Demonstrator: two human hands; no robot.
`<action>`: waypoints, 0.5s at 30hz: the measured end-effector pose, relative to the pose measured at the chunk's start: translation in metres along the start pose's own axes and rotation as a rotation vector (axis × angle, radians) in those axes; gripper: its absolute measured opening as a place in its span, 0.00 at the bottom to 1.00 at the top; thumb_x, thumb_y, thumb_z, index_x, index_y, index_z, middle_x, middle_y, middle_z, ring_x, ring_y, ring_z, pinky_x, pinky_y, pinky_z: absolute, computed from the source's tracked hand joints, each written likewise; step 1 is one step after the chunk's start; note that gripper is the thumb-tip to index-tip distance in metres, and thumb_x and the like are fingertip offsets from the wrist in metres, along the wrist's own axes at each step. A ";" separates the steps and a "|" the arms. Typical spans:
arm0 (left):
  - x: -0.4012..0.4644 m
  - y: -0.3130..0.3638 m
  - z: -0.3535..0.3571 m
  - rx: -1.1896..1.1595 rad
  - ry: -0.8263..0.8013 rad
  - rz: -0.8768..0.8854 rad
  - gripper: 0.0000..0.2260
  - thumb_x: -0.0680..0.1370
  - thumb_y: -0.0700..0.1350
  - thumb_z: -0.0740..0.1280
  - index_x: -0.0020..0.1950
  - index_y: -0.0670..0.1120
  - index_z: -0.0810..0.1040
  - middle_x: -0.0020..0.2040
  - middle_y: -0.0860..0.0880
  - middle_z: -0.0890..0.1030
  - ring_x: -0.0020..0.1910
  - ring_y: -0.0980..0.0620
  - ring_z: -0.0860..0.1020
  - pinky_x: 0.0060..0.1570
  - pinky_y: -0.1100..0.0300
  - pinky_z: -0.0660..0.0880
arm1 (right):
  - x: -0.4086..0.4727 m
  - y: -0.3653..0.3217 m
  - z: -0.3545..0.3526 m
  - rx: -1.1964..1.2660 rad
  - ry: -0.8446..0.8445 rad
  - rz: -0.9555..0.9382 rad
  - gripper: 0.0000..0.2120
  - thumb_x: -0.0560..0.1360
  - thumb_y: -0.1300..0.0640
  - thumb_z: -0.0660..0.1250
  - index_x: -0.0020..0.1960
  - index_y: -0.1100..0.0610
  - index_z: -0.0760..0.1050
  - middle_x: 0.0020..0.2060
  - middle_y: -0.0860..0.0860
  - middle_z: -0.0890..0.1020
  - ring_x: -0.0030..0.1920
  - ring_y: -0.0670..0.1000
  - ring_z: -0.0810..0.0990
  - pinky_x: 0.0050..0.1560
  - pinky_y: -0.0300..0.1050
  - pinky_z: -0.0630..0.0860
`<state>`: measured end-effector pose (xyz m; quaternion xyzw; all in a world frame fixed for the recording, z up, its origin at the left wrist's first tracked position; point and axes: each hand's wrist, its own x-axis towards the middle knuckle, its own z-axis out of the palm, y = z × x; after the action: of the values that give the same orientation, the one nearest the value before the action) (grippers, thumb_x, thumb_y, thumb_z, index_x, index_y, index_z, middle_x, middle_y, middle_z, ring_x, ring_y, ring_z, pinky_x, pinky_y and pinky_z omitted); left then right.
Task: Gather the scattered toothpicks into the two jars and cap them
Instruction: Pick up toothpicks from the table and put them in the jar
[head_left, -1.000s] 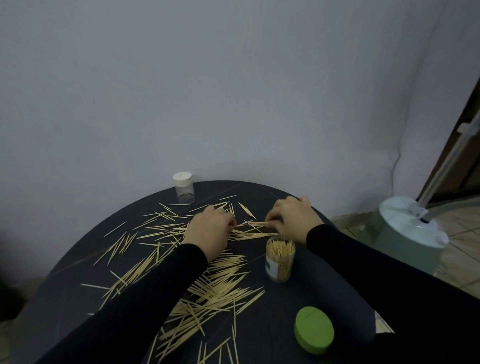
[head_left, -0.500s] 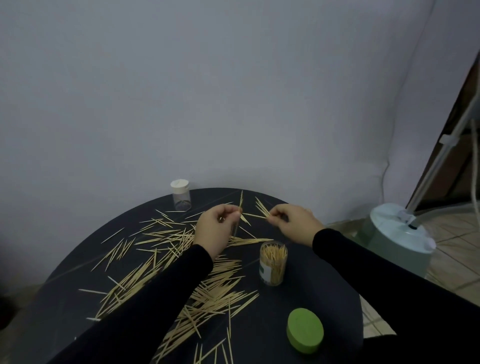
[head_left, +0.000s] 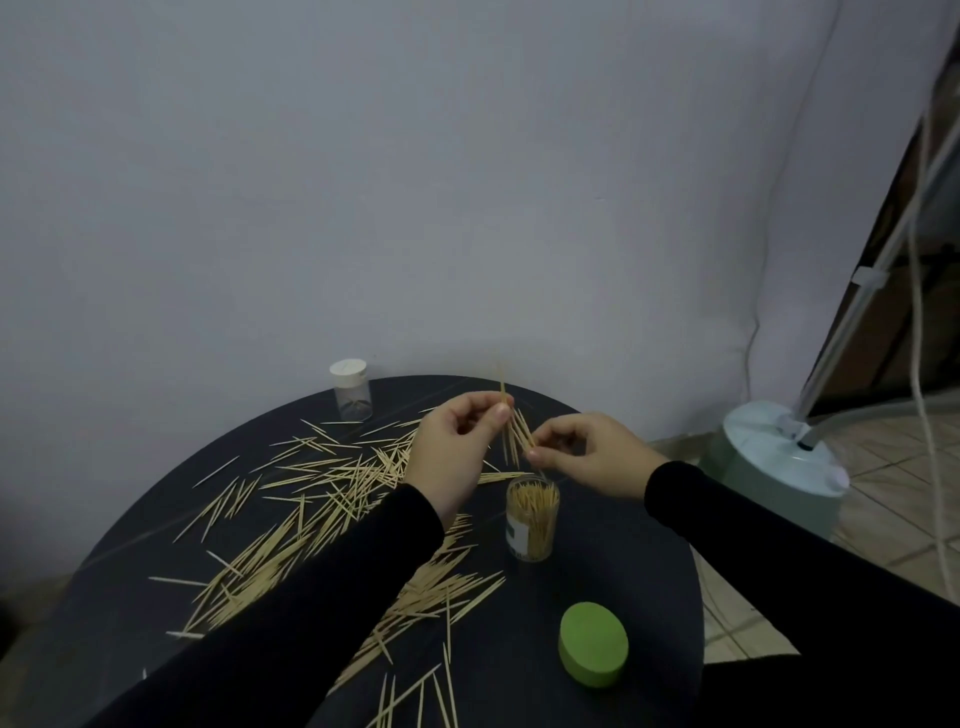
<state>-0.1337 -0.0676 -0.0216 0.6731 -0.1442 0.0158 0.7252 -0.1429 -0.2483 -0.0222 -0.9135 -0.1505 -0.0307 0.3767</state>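
left hand (head_left: 451, 451): pinched a few toothpicks upright, just above and left of the open jar (head_left: 532, 519)
right hand (head_left: 597, 456): grip was holding a small toothpick bundle (head_left: 521, 434) right over that jar
loose toothpicks (head_left: 322, 514): all over the counter (head_left: 613, 582) left of the jar
green lid (head_left: 593, 643): lay nearer than the jar
capped jar (head_left: 351, 389): far-left of it

loads of toothpicks (head_left: 332, 499) scattered flat, open jar (head_left: 533, 519) upright and packed full, green lid (head_left: 593, 643) off nearby, 2nd jar (head_left: 352, 389) capped white, nearly empty
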 end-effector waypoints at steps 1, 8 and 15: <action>-0.002 -0.001 0.001 0.021 -0.017 0.002 0.07 0.78 0.41 0.66 0.50 0.52 0.80 0.49 0.50 0.83 0.51 0.54 0.80 0.48 0.64 0.75 | -0.002 -0.001 -0.001 -0.003 -0.009 -0.009 0.01 0.75 0.49 0.68 0.46 0.43 0.78 0.41 0.48 0.83 0.44 0.49 0.82 0.50 0.47 0.80; -0.011 -0.016 0.005 0.047 -0.033 -0.060 0.08 0.78 0.41 0.66 0.55 0.47 0.80 0.49 0.49 0.83 0.52 0.53 0.80 0.49 0.63 0.76 | -0.008 0.000 0.001 -0.028 -0.044 0.003 0.02 0.74 0.50 0.70 0.45 0.43 0.79 0.39 0.41 0.82 0.40 0.35 0.77 0.41 0.30 0.70; -0.018 -0.019 0.002 -0.006 -0.038 -0.192 0.09 0.78 0.42 0.66 0.57 0.46 0.80 0.52 0.51 0.82 0.50 0.60 0.78 0.40 0.68 0.70 | -0.007 0.008 0.000 -0.009 -0.076 0.054 0.04 0.72 0.49 0.71 0.47 0.43 0.81 0.43 0.41 0.78 0.44 0.39 0.75 0.45 0.35 0.67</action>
<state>-0.1474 -0.0677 -0.0441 0.6817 -0.0928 -0.0673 0.7226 -0.1468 -0.2552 -0.0291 -0.9194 -0.1399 0.0137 0.3674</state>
